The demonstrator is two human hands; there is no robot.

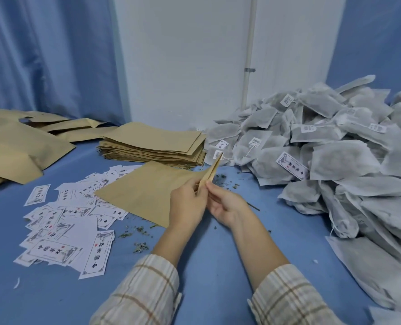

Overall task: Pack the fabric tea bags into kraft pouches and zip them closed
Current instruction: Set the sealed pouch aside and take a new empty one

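**Pouch mouth points at the tea bags**

Head view: both hands pinch one kraft pouch (145,186) at its mouth, left hand (187,205) and right hand (227,207). The tea bag pile (335,156) lies right, nearer the right hand.

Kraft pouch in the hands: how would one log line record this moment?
stage: opening pouch | left hand: holds kraft pouch | right hand: pinches pouch mouth | tea bags: piled right

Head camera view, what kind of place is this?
Probably a small hand-packing workspace: a heap of fabric tea bags, a stack of flat kraft pouches and loose printed labels on a blue surface.
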